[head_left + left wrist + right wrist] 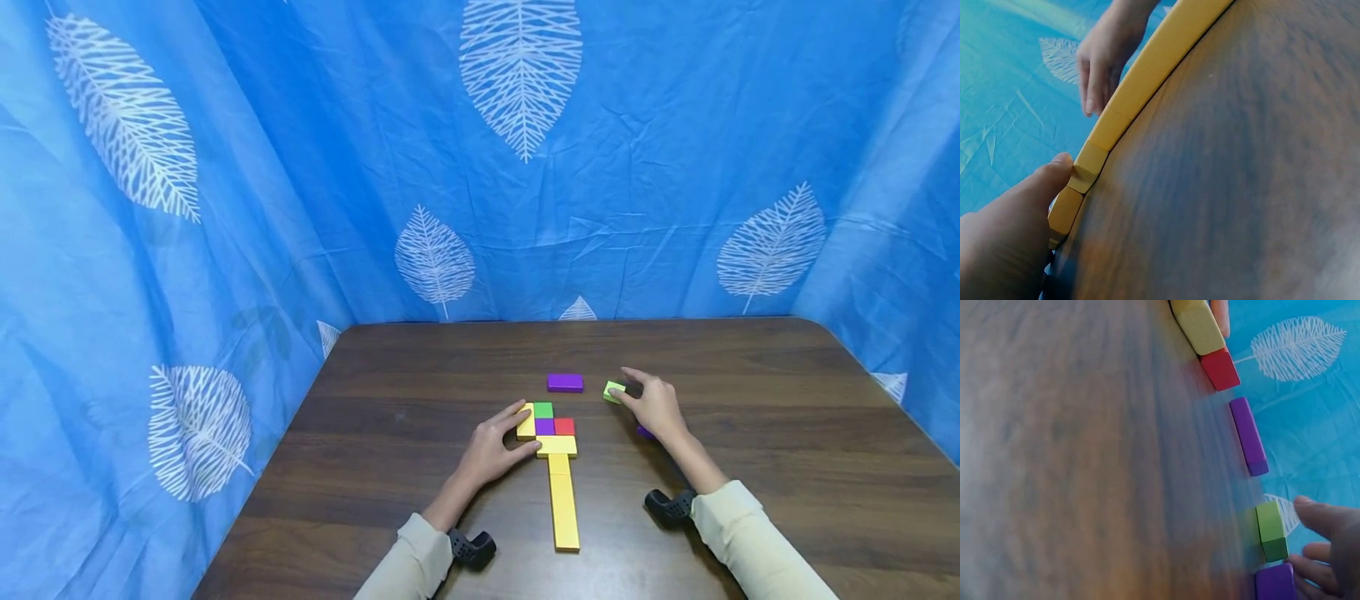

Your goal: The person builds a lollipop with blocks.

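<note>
My left hand [491, 450] lies beside joined flat blocks. Its fingertips touch an upright yellow block [525, 427], while the thumb meets the left end of a crosswise yellow block [558, 447]. A green block [543, 410], a purple square [545, 427] and a red block [565, 427] fill the cluster. Below runs a long yellow strip [564, 508]. My right hand [652, 407] hovers at a light green block [614, 392], thumb close to it and index finger raised apart; the right wrist view shows this green block [1271, 530] not enclosed by the fingers.
A loose purple block [565, 383] lies behind the cluster. Another purple block [645, 432] is partly hidden under my right hand. The brown wooden table [360, 475] ends at a blue curtain [637, 167] with white leaf prints.
</note>
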### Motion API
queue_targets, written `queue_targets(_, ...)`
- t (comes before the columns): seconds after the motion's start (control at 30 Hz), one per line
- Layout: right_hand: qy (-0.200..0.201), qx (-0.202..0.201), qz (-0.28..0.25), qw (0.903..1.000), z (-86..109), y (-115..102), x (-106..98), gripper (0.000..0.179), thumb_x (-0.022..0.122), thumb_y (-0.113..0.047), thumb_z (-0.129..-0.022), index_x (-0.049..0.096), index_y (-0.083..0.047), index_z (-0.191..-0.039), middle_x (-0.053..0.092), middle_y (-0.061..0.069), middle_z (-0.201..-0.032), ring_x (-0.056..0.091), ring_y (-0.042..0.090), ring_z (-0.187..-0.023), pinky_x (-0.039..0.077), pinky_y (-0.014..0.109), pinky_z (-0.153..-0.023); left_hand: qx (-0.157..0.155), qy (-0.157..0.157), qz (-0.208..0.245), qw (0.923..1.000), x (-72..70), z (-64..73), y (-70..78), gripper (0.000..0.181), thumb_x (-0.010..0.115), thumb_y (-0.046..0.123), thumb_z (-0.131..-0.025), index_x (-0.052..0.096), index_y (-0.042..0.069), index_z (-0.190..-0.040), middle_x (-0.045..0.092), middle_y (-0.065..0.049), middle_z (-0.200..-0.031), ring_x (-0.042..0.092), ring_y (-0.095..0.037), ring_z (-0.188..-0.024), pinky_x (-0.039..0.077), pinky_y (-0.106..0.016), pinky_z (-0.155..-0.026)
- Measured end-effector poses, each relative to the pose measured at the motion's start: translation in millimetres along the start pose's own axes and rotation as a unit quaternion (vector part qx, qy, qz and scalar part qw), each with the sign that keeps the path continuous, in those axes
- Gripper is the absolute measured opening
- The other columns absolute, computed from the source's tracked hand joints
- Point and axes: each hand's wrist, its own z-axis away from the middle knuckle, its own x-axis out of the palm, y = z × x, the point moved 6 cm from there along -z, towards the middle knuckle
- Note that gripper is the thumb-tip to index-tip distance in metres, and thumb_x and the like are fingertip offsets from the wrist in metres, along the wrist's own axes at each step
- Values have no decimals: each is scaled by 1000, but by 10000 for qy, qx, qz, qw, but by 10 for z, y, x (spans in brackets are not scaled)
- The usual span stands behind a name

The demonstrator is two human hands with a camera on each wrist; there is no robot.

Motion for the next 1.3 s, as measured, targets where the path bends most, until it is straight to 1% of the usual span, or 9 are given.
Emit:
queue_targets(0.1,-281,192,159,9993,1,23,22,48,72,-22,-81,58,7,-117,59,26,-112,52,46,-105,41,55,-87,-53,-11,-60,10000,-4,-8,-11,58,64,48,-83,56,12,-128,46,0,-138,47,-18,-121,42,-35,-96)
queue_targets(0.2,-432,324,250,9982,5,42,39,45,71,-23,-81,61,5,-114,59,27,-113,50,47,-106,41,56,-87,-98,-43,-60,9999,-3,-15,-19,59,63,48,-83,56,12,-128,45,1,-138,46,-17,-122,41,-35,-96)
queue_targets(0.53,-411,392,261,9980,29,45,37,38,71,-20,-81,64,4,-110,61,26,-109,53,44,-103,42,55,-85,-116,-77,-87,9999,8,-15,-14,58,63,49,-83,56,13,-129,45,2,-138,46,-17,-122,41,-34,-96)
queue_targets(0.63,-294,318,117,9990,33,-25,24,36,73,-19,-80,66,2,-108,62,24,-107,55,43,-101,43,54,-84,-131,-77,-96,9998,5,-8,-7,58,62,49,-83,56,13,-129,45,2,-138,46,-16,-122,42,-34,-96)
queue_targets(0.83,-134,-127,-477,9987,45,-283,45,34,74,-16,-79,67,-1,-108,65,20,-102,63,36,-90,51,47,-75,-111,-63,-140,9998,1,-2,-5,58,62,50,-84,56,13,-128,46,2,-138,47,-17,-121,42,-34,-95)
queue_targets(0.9,-125,-183,-696,9973,58,-344,72,35,74,-14,-78,66,-1,-110,65,19,-103,64,33,-88,52,44,-73,-111,-76,-171,9998,0,-4,-6,59,61,50,-84,56,13,-128,46,2,-138,47,-17,-121,42,-34,-95)
queue_targets(1.0,-141,-181,-903,9957,78,-405,138,35,74,-12,-79,66,-2,-112,65,17,-104,64,30,-88,53,40,-73,-126,-87,-182,9997,0,-8,-10,59,61,51,-83,56,13,-129,46,3,-138,47,-16,-121,42,-34,-95)
queue_targets(1.1,-218,-147,-871,9959,105,-439,218,35,74,-15,-79,67,-5,-112,66,15,-103,64,28,-88,53,41,-74,-126,-71,-194,9997,1,-10,-13,59,62,51,-83,56,14,-129,46,3,-138,47,-16,-121,42,-34,-95)
queue_targets(1.3,-412,-153,-706,9965,137,-498,346,34,75,-17,-78,68,-8,-110,68,12,-99,63,28,-91,50,45,-77,-120,-55,-181,9997,15,-11,-24,59,61,52,-83,56,14,-129,45,3,-138,47,-17,-121,42,-35,-95)
